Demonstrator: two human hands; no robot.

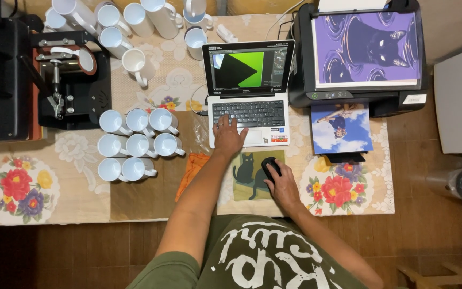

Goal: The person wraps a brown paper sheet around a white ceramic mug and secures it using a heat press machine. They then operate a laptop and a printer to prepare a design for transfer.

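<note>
On the floral-cloth tabletop [76, 198], a silver open laptop [249, 91] sits at twelve o'clock; the left hand [228, 136] rests open on its keyboard. At three o'clock of it, the right hand [283, 184] cups a small black computer mouse [269, 166] on a cat-print mousepad [244, 176].

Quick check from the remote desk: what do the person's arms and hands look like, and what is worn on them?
Both forearms are bare down to the left hand and the right hand. No gloves, watch or rings show, though the fingers are small in this view. A short olive-green sleeve covers the left upper arm, part of a T-shirt with large white print.
</note>
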